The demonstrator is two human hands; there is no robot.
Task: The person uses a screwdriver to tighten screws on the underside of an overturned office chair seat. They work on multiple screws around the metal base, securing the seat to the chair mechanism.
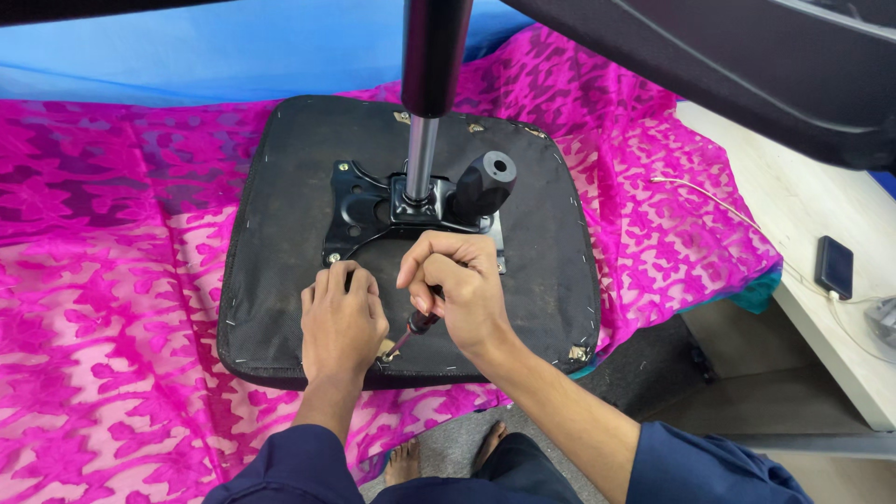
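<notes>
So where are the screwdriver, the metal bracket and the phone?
screwdriver (417,327), head view, on its dark handle below the right hand.
metal bracket (359,210), head view, on its black left plate.
phone (833,266), head view, on its dark screen.

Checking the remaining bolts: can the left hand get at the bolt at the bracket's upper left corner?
Probably yes. The left hand rests near the bracket, and the bolt lies uncovered.

A pink patterned cloth covers the bed beside a pale table over grey floor.

Screwdriver tip behind left hand
</notes>
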